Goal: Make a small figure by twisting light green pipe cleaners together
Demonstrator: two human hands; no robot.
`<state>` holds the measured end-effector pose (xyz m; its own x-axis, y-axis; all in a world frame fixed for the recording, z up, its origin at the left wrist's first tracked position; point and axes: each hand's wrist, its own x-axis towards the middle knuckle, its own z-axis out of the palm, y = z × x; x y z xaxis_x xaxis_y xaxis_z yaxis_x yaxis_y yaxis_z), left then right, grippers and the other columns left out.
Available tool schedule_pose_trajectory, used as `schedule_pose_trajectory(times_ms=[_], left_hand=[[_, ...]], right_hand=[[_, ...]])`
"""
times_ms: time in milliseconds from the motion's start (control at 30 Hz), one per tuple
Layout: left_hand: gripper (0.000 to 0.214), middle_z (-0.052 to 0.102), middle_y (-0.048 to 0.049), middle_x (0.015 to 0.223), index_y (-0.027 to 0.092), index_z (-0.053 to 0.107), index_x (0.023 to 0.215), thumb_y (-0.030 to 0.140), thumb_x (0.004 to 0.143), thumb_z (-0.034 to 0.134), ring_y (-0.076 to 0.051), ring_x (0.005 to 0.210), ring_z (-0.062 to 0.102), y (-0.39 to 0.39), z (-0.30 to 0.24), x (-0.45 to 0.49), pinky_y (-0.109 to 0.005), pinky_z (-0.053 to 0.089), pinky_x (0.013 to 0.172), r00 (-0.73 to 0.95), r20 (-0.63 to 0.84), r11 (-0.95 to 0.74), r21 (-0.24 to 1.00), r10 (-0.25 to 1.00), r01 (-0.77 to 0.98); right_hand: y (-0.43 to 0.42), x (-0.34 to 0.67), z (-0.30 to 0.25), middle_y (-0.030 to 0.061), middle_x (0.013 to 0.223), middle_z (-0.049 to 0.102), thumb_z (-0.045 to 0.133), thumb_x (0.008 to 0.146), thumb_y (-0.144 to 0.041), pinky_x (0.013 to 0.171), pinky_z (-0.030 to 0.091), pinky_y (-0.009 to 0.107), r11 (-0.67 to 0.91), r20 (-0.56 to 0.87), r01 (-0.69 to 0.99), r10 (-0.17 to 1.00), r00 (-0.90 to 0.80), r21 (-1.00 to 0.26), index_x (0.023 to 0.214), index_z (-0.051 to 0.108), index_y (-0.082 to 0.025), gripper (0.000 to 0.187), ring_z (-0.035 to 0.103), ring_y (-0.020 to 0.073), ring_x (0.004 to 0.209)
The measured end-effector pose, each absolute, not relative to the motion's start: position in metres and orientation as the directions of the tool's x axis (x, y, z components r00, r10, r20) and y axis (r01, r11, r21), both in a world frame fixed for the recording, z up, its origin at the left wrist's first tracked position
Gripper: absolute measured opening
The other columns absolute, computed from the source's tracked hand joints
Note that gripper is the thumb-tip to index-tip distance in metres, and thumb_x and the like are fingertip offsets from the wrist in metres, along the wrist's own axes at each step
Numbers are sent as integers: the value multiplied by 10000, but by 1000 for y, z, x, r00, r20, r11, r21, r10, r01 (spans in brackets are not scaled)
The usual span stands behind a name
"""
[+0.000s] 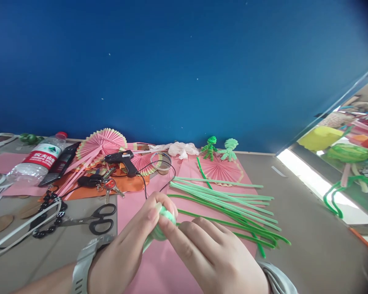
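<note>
A coiled light-green pipe cleaner sits between my two hands above the pink paper. My left hand is closed on it, thumb and fingers pinching its top. My right hand presses its index fingertip against the coil from the right, its other fingers curled in; whether they grip part of it is hidden. Just beyond lie loose light-green pipe cleaners and darker green pipe cleaners. At the back stand a dark green twisted figure and a pale green twisted figure.
Scissors, a bead bracelet and keys lie to the left. Behind them are a glue gun, a tape roll, pink paper fans and a plastic bottle. A blue partition closes off the back.
</note>
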<state>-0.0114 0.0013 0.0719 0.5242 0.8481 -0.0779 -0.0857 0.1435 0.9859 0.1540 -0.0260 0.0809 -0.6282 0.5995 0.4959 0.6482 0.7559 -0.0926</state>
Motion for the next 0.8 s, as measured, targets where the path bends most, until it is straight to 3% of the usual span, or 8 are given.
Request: schedule_pose_trajectory(times_ms=[200,367,433,500,600,667,733,800], left_hand=[[210,406,3,780,258,450,826,349,890,273,-139,663,385,-5,70,-13,-250,360,603,405,46,86,950,913,-301],[249,392,0,780,256,433,831,420,889,254,-152,672,361,-6,71,-16,-283,334,629,440,56,73,960,896,-270],[242,391,4,789,261,428,837,443,888,277,-148,675,358,-6,71,-17,-287,326,645,476,49,56,977,878,-204],[223,391,7,788,266,424,835,435,892,289,-146,676,359,-6,71,-17,-286,325,639,474,42,60,979,880,-197],[216,386,5,759,270,428,829,429,888,295,-147,655,360,-8,68,-16,-282,338,601,401,104,28,951,910,-309],[195,382,4,734,277,438,835,432,874,326,-150,645,372,-10,65,-17,-285,354,582,368,190,-58,938,910,-341],[155,376,6,707,297,441,855,430,854,361,-153,633,394,-14,63,-19,-285,366,556,390,327,-200,922,861,-332],[145,368,18,655,322,419,857,457,838,370,-145,576,388,-19,61,-19,-290,369,534,405,435,-338,895,804,-291]], right_hand=[[-29,159,76,53,728,675,380,842,-132,525,483,279,816,582,560,526,-620,-140,1266,382,-86,426,599,168,603],[-26,159,68,47,653,651,413,836,-184,496,477,284,857,652,486,468,-596,-172,1265,408,-113,435,578,169,557],[-26,159,73,50,661,647,433,833,-162,526,486,281,851,635,465,503,-586,-245,1231,445,-120,401,583,167,578],[-28,159,81,40,693,649,446,838,-122,587,495,260,798,595,411,603,-531,-441,1177,490,-164,345,598,149,631],[-29,160,89,16,715,647,523,832,-144,633,492,230,512,419,167,818,-393,-842,952,578,-220,152,609,124,683],[-28,160,88,6,666,628,581,807,-231,593,491,235,207,237,-117,894,-380,-971,804,563,-206,31,603,123,625],[-26,158,85,-21,593,578,607,783,-304,548,486,228,-101,85,-376,890,-448,-921,747,518,-198,143,557,95,515],[-25,155,80,-52,559,499,611,773,-336,495,467,187,-273,36,-541,870,-491,-796,727,490,-201,186,481,58,448]])
